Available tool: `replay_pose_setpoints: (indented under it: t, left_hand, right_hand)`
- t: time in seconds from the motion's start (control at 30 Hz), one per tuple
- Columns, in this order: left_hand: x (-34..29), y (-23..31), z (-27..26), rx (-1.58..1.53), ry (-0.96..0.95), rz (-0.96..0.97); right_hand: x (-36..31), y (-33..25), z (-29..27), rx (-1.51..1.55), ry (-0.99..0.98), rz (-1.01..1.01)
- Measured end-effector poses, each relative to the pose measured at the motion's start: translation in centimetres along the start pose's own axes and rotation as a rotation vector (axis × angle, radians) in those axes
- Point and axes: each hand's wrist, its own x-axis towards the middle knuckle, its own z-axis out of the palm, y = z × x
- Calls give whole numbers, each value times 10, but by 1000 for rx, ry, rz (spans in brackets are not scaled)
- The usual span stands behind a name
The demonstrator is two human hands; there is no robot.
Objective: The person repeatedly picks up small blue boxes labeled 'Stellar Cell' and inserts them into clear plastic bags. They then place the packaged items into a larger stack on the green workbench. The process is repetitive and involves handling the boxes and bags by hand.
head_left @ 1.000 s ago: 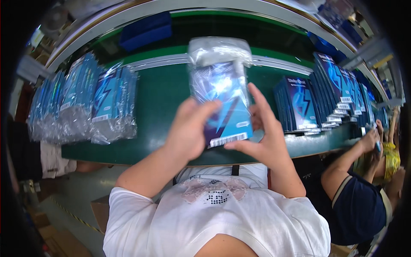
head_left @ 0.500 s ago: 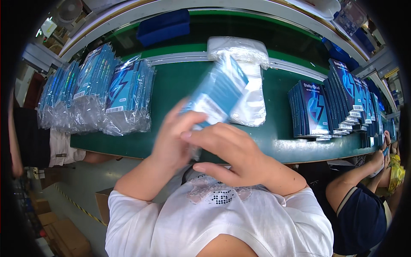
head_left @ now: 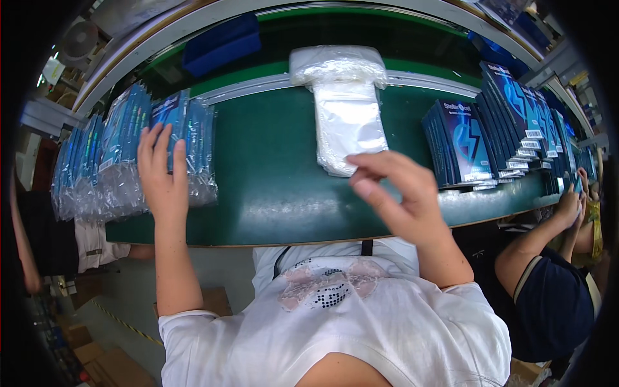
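Note:
My left hand [head_left: 164,169] lies over the front of a row of blue boxes in clear plastic bags [head_left: 119,138], on the left of the table. Its fingers are stretched out and spread against the bagged boxes. At the centre, a stack of clear plastic bags [head_left: 349,119] lies flat. My right hand [head_left: 407,197] hovers by the near end of that stack, fingers half bent and thumb apart. Nothing shows between them; whether a fingertip touches the top bag, I cannot tell.
Unbagged blue boxes [head_left: 465,142] stand in stacks on the right of the green table [head_left: 264,168]. A dark blue bin [head_left: 222,44] sits beyond the metal rail. Another person's arm [head_left: 535,238] reaches in at the right. Cardboard boxes [head_left: 113,367] are on the floor at left.
The bagged box that both hands held at the centre has left them. My left hand has moved left onto the bagged row; my right hand has moved right, beside the bag stack. The view has shifted slightly.

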Motion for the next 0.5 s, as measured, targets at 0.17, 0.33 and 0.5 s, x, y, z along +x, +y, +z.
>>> replay_pose_setpoints:
  t: [0.17, 0.33, 0.5]
  left_hand:
    - [6, 53, -9, -108, 149, 74]
    - [3, 122, 18, -467, -235, 381]
    - [8, 145, 64, -504, -462, 551]
  right_hand:
    - [-1, 13, -58, -479, 493, 71]
    - [-22, 53, -90, -1195, 184, 281]
    - [-26, 35, -82, -1108, 214, 356]
